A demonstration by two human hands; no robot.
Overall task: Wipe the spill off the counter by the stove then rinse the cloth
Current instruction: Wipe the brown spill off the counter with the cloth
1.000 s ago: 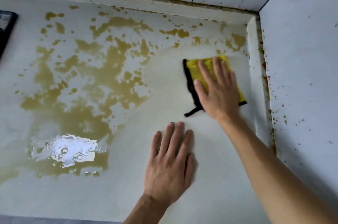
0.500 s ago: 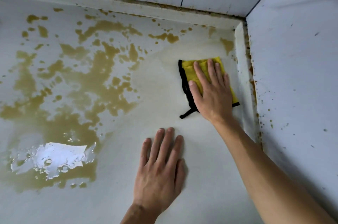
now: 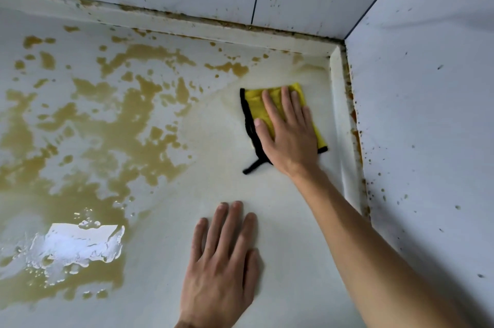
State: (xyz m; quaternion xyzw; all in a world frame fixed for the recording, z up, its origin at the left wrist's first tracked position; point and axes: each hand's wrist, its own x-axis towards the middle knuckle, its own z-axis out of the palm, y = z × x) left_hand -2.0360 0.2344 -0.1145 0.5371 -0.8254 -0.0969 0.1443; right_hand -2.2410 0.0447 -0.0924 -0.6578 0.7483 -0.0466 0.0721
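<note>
Still pressing yellow cloth (image 3: 263, 107) flat under right hand (image 3: 290, 137), left hand (image 3: 223, 266) spread open on counter (image 3: 291, 220) beside brown spill (image 3: 112, 135).

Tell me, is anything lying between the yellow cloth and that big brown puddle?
Nothing visible. Only bare, streaky counter separates the yellow cloth, pressed flat under the right hand, from the brown spill to its left.

Single head view, close, looking down at counter (image 3: 280, 194) corner
</note>
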